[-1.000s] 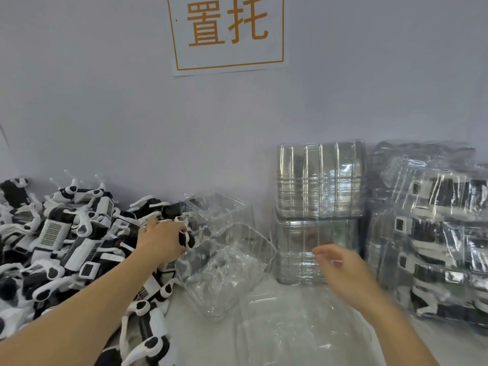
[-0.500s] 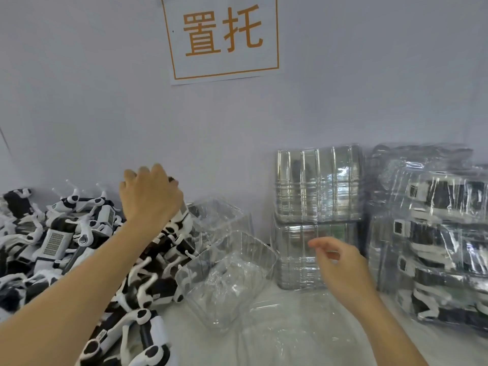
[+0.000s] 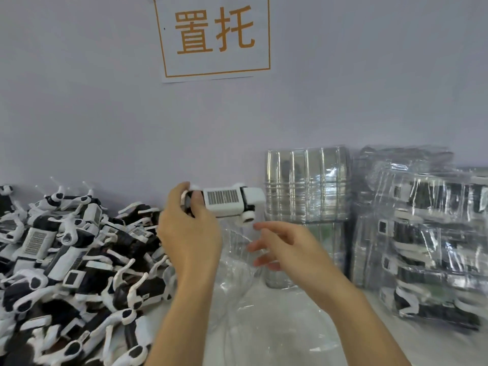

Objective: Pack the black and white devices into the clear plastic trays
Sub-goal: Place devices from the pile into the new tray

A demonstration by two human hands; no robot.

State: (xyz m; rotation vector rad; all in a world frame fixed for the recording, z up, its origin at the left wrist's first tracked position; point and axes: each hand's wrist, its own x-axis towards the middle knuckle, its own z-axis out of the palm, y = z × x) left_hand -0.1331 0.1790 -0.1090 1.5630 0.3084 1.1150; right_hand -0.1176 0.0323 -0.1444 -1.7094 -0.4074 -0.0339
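White-and-black plastic device (image 3: 227, 203): held in the air above clear plastic tray (image 3: 237, 262)
Left hand (image 3: 188, 231): pinches device's end
Right hand (image 3: 286, 249): fingers spread, empty
Handling: likely light, rigid; protruding arms look fragile, so grip the body

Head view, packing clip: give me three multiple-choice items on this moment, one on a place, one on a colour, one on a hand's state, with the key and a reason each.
1. Where does the heap of loose devices lie?
A. at the left by the wall
B. on top of the tray stack
C. inside the bagged packs

2. What colour are the characters on the wall sign?
A. blue
B. orange
C. green

3. What is the left hand doing?
A. resting flat on the table
B. holding one device in the air
C. hanging empty

Key: 1 A, the heap fills the left side against the wall. 2 B, the strokes and frame are orange. 3 B, its fingers grip the device's end, while the right hand is empty.
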